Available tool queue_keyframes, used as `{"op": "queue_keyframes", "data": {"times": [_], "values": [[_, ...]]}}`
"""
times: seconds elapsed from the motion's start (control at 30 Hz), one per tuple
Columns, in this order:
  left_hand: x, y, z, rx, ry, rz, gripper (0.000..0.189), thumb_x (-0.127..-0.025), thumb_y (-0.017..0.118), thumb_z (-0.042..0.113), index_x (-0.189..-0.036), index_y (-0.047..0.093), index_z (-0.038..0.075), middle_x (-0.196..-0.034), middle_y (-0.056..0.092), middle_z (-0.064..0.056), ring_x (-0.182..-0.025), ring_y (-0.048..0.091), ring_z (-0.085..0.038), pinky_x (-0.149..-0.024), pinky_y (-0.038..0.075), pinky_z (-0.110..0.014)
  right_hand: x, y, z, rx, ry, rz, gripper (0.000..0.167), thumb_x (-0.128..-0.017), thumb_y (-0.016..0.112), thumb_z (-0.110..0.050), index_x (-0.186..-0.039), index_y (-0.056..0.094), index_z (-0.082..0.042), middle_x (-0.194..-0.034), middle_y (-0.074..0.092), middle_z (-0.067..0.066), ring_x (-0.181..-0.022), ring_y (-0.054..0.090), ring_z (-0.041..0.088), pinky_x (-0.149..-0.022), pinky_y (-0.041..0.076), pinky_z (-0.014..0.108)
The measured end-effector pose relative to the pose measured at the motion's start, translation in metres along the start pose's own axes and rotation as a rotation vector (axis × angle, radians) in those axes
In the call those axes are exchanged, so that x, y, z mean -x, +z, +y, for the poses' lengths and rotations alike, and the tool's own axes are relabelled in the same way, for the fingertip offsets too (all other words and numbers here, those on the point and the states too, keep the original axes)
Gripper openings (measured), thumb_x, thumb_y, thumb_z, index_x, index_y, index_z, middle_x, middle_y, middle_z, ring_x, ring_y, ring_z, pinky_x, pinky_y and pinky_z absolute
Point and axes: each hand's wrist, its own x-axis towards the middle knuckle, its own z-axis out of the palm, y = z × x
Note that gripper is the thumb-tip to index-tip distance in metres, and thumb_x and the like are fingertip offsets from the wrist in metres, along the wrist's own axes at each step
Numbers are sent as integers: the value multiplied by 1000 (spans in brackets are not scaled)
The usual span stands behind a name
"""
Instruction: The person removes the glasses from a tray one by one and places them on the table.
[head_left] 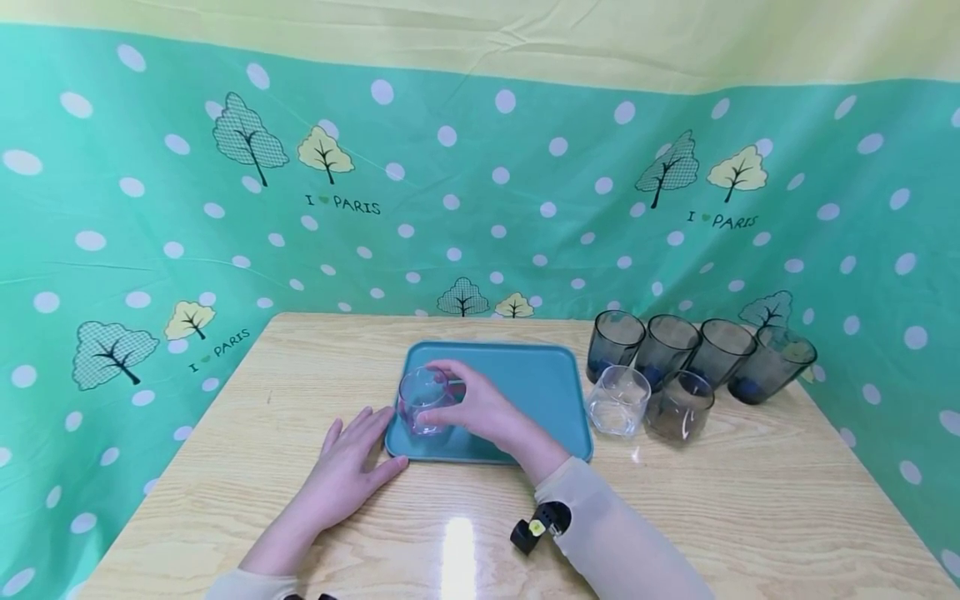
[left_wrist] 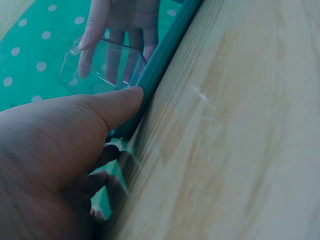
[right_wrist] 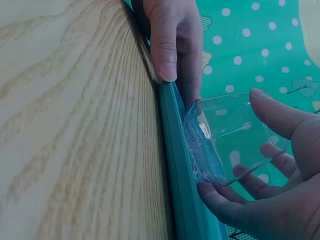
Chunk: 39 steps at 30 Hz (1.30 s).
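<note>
A clear, short drinking glass (head_left: 417, 398) stands upright at the left end of a teal rectangular tray (head_left: 525, 387). My right hand (head_left: 483, 410) grips this glass from its right side. In the right wrist view, thumb and fingers curl around the glass (right_wrist: 220, 137), whose base is right at the tray's surface. My left hand (head_left: 349, 468) lies at the tray's front left corner with its fingers extended. Its thumb tip touches the tray's rim, as the left wrist view shows at the thumb (left_wrist: 117, 102).
Right of the tray stand a clear short glass (head_left: 619, 402) and a smoky short glass (head_left: 681, 408). Several tall dark-tinted glasses (head_left: 671, 342) line up behind them, the rightmost leaning in this view. A polka-dot curtain (head_left: 480, 200) borders the wooden table (head_left: 315, 358).
</note>
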Motion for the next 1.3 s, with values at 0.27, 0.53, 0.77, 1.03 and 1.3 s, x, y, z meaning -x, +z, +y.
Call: {"op": "queue_keyframes", "data": {"times": [0.27,0.53,0.77,1.03,1.3], "values": [[0,0,0,-8,-2,-1,82,-105,75,46,-166,45,0,-166,51,-22,-162,30,-49,-128,4,-75,1,-1,-2,-7,0,11,76,-88,98,-27,-155,62,-32,-156,60,9,-141,56,35,-112,51,57],[-2,-1,2,-10,-2,2,82,-105,76,46,-166,46,1,-166,51,-21,-161,31,-49,-128,4,-75,1,-2,-4,-8,-6,28,74,-89,98,-28,-154,63,-32,-153,61,4,-140,57,33,-110,52,57],[-1,0,1,-9,0,7,82,-105,76,46,-166,46,1,-166,52,-21,-161,32,-50,-128,4,-76,3,-3,-8,-23,-24,29,75,-89,97,-26,-155,63,-32,-156,59,8,-139,56,34,-110,53,56],[-1,1,0,-6,7,12,82,-105,75,48,-167,46,2,-166,52,-19,-161,32,-49,-128,4,-76,6,-6,-15,-40,-35,28,71,-90,96,-25,-153,64,-31,-154,60,8,-140,56,33,-110,53,56],[0,1,-1,-4,2,20,82,-105,75,48,-166,46,2,-166,52,-19,-161,32,-49,-128,4,-76,15,-15,-32,-28,-46,23,72,-92,95,-27,-156,61,-32,-149,62,0,-140,57,29,-112,52,55]]}}
